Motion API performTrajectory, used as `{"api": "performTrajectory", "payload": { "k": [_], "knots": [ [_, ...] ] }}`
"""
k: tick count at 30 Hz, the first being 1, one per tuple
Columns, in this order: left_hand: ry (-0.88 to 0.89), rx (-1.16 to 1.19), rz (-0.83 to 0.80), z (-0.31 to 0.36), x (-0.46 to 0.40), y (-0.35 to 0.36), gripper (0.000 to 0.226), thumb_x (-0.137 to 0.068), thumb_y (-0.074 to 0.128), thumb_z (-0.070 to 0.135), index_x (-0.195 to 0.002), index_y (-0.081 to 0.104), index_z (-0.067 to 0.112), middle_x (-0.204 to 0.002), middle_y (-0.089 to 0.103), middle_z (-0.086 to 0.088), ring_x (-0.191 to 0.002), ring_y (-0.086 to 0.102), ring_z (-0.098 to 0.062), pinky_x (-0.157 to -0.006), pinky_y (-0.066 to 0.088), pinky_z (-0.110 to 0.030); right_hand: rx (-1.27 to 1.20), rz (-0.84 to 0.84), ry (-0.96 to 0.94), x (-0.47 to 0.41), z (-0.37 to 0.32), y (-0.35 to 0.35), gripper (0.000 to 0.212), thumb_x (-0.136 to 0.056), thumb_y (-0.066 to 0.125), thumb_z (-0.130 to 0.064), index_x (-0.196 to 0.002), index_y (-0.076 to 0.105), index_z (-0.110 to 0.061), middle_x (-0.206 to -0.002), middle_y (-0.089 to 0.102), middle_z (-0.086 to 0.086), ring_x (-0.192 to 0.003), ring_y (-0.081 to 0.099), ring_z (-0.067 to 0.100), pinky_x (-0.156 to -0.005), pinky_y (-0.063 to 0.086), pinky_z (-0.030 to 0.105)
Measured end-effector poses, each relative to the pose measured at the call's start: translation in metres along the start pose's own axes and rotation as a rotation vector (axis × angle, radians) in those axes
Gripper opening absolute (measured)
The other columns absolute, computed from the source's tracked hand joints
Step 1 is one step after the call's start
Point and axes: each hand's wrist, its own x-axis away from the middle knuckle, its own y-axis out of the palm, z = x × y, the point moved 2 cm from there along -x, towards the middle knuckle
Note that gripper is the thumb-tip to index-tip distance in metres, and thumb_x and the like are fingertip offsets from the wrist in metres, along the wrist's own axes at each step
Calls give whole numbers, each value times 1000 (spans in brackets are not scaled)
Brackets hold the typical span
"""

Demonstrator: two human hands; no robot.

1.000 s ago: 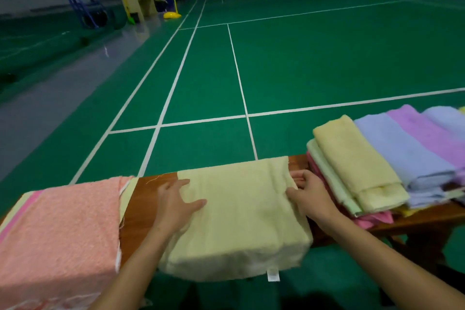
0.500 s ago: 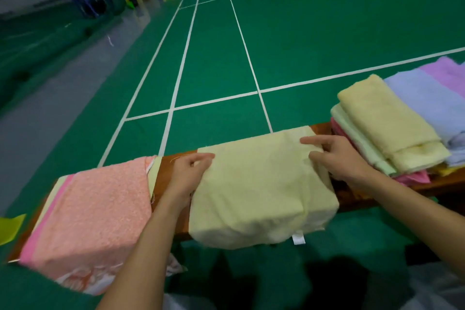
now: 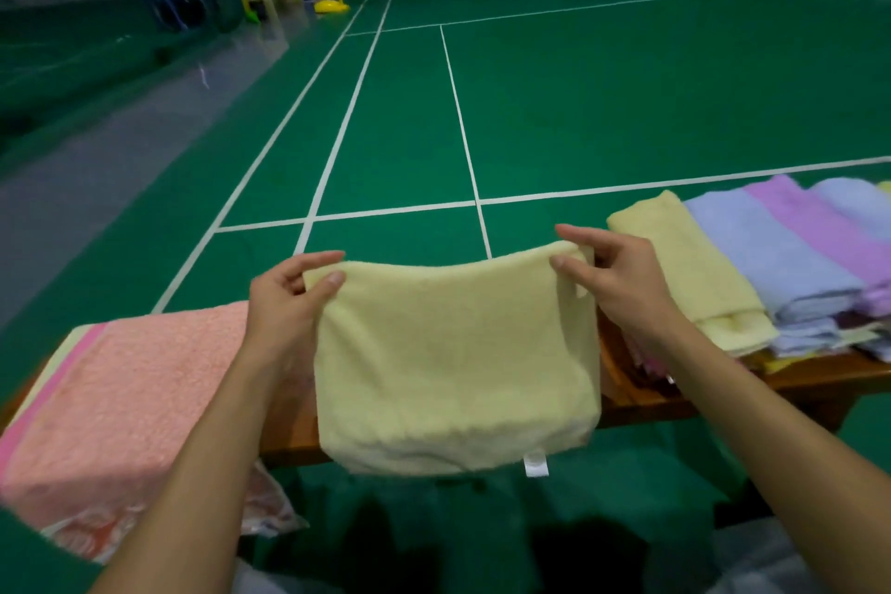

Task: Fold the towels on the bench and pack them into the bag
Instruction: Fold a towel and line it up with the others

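In front of me runs a brown wooden bench (image 3: 800,379), standing on the green court floor (image 3: 627,101). On its left end lies a pink towel (image 3: 130,400) over a pale green one whose edge shows at the far side. On its right end lies a heap of folded towels: a yellow towel (image 3: 684,265), a blue towel (image 3: 766,251), a purple towel (image 3: 819,232).

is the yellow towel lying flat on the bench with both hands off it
No, the left hand and right hand each pinch a top corner of the yellow towel, which hangs lifted in front of the bench.
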Motion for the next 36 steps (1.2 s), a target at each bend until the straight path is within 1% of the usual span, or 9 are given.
{"api": "performTrajectory", "payload": {
  "k": [3, 7, 9, 11, 16, 24, 29, 32, 36],
  "knots": [
    [80, 9, 2, 14, 2, -1, 31, -93, 75, 0, -122, 74, 10, -102, 78, -11, -79, 74, -11, -73, 64, -24, -21, 32, -22, -4, -15, -7, 58, -90, 84, -18, -144, 63, -13, -119, 74, -5, -96, 67, -4, -85, 50, 12],
    [204, -79, -44, 33, -3, -11, 39, -92, 79, 7, -128, 75, 22, -101, 73, -7, -87, 63, -21, -85, 60, -38, -96, 4, -34, -8, -28, -18, 71, -89, 83, -10, -152, 55, -23, -73, 46, -21, -69, 46, 1, -66, 39, 14],
    [215, -53, -93, 47, -5, -14, 43, -93, 77, 6, -132, 73, 23, -108, 77, -1, -95, 68, -22, -93, 59, -42, -195, -47, -37, -9, -41, -23, 72, -87, 84, -12, -151, 56, -27, -109, 71, -22, -107, 62, -2, -85, 47, 12],
    [217, 6, -160, 66, -6, -13, 46, -94, 71, -1, -136, 69, 17, -118, 76, 8, -108, 72, -15, -98, 60, -37, -299, -79, -49, -12, -53, -27, 70, -87, 83, -8, -150, 58, -23, -143, 65, -10, -137, 55, 7, -104, 46, 16],
    [247, 44, -195, 91, -15, -18, 41, -96, 68, -4, -132, 72, 15, -116, 78, 0, -103, 73, -15, -91, 62, -30, -386, 44, -110, -22, -72, -33, 51, -90, 78, 2, -138, 67, -11, -121, 77, 5, -107, 73, 18, -88, 58, 25],
    [475, -299, 112, 92, -31, -27, 34, -84, 87, 13, -115, 78, 22, -105, 76, 7, -89, 70, -7, -76, 60, -18, 85, 304, -311, -41, -79, -24, 53, -85, 85, -6, -136, 68, -7, -121, 74, 2, -105, 72, 6, -91, 59, 21],
    [553, -457, 240, 94, -34, -34, 24, -85, 87, 21, -98, 74, 36, -97, 72, 4, -88, 68, -21, -82, 61, -43, 293, 408, -403, -39, -85, -23, 31, -87, 85, -16, -117, 78, -15, -97, 72, 1, -89, 67, 19, -84, 57, 30],
    [515, -464, 216, 96, -35, -36, 14, -90, 83, 25, -94, 72, 30, -108, 66, -6, -96, 64, -23, -88, 58, -46, 377, 382, -373, -36, -84, -24, 8, -92, 79, -24, -98, 75, -24, -95, 66, -2, -97, 58, 25, -87, 53, 51],
    [356, -270, 46, 99, -23, -37, 23, -99, 72, 34, -103, 68, 12, -106, 70, -11, -92, 64, -17, -84, 54, -45, 181, 240, -237, -30, -85, -26, 13, -98, 73, -27, -94, 61, -26, -124, 60, 0, -123, 57, 19, -103, 50, 47]
  ]
}}
